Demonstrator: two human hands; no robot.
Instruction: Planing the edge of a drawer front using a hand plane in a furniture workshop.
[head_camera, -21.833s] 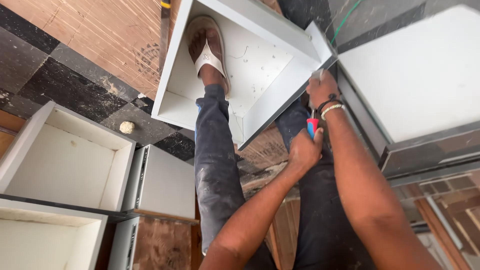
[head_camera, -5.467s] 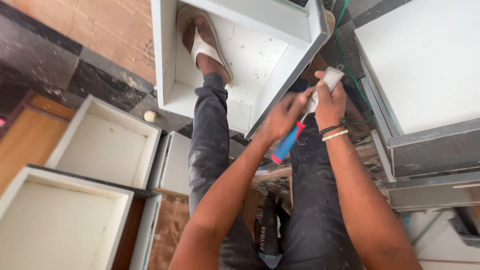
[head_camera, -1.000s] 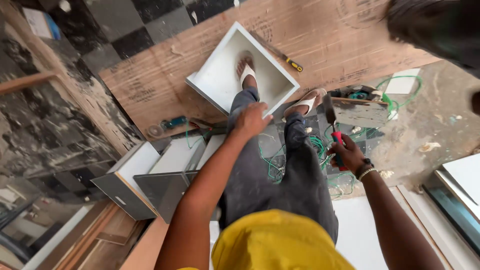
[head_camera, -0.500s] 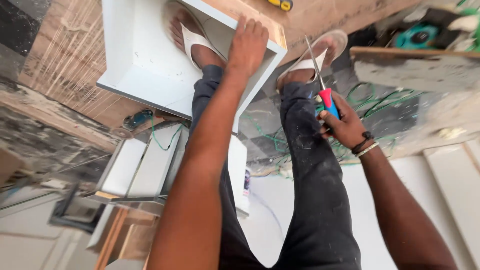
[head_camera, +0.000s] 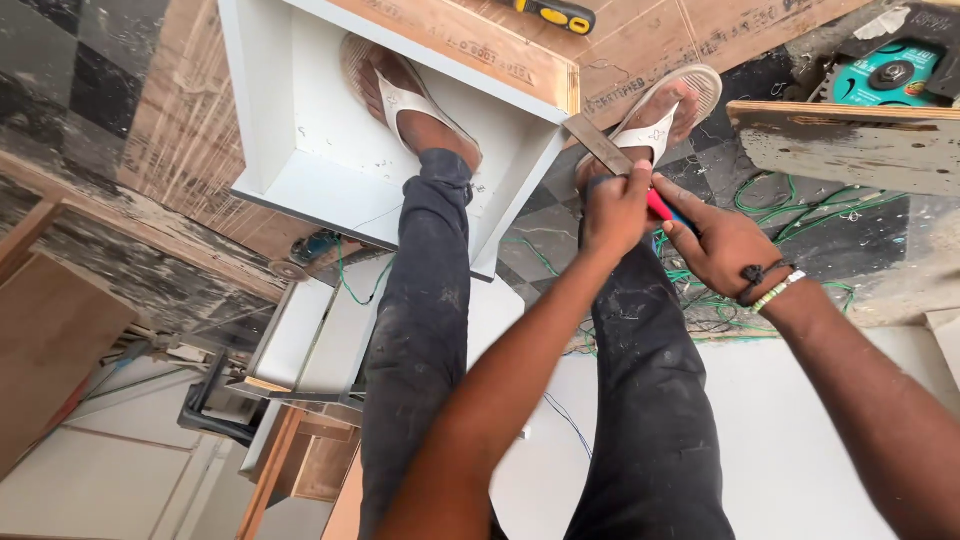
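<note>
A chisel with a flat metal blade (head_camera: 596, 144) and a red and blue handle (head_camera: 660, 206) is held above my right leg. My left hand (head_camera: 614, 206) pinches it where blade meets handle. My right hand (head_camera: 722, 246), with bands at the wrist, grips the handle end. The blade tip points toward the plywood-edged corner of a white drawer box (head_camera: 300, 150) lying on the floor. My left foot in a white sandal (head_camera: 400, 95) stands inside that box. My right sandal (head_camera: 665, 110) rests on the floor beside it.
A yellow and black tool (head_camera: 556, 13) lies on the plywood sheet at the top. A circular saw with a green guard (head_camera: 886, 74) sits behind a wooden board (head_camera: 850, 140) at upper right. Green wire (head_camera: 770, 200) tangles on the floor. More white drawer boxes (head_camera: 300, 340) stand lower left.
My left hand has left the drawer box's edge and come back onto the chisel. The right hand still holds the handle. The view has tilted closer.
</note>
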